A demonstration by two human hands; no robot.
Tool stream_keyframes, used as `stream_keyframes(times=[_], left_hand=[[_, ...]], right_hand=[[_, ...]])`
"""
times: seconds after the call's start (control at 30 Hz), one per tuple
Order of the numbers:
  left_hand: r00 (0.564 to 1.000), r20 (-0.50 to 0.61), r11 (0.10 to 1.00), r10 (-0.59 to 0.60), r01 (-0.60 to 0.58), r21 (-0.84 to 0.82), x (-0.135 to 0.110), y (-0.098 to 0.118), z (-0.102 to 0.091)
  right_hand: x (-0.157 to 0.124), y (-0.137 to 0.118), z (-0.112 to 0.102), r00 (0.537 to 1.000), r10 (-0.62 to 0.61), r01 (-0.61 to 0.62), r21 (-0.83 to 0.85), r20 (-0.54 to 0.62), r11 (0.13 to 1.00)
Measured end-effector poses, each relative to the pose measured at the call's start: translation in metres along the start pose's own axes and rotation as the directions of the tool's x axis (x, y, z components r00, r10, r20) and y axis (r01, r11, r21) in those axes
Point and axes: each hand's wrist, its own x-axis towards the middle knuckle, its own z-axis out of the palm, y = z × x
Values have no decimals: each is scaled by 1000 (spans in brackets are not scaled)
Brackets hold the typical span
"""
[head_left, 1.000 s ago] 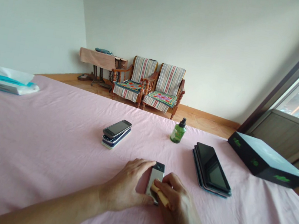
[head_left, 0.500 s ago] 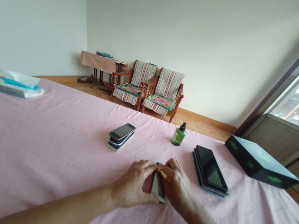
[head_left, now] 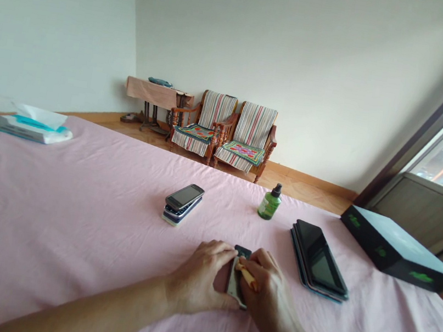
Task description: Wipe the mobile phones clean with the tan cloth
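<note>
A small silver-and-black phone (head_left: 236, 271) lies on the pink tablecloth (head_left: 73, 210) near the front middle. My left hand (head_left: 200, 276) curls round its left side and holds it. My right hand (head_left: 265, 292) is closed on a small yellow-tan piece (head_left: 249, 276), which it presses against the phone's face. What that piece is I cannot make out. Most of the phone is hidden by both hands.
A stack of small phones (head_left: 182, 203) lies behind my hands, a green bottle (head_left: 270, 202) to its right. A stack of dark tablets (head_left: 320, 254) and a black box (head_left: 398, 249) are at right. A pack of wipes (head_left: 32, 124) sits far left.
My right hand slid up the phone from its lower end, then back down a little. The phone tilted up on edge and now lies flatter. The camera view shifted slightly.
</note>
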Motion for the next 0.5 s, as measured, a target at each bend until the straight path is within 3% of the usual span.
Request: stream_keyframes(times=[0.2, 0.5], left_hand=[[1000, 10, 1000, 2, -2, 13, 0, -1, 1], [1000, 18, 1000, -12, 12, -2, 1, 2, -1]], right_hand=[[14, 21, 1, 998, 36, -36, -20, -44, 999], [3, -3, -2, 1000, -12, 12, -30, -1, 999]])
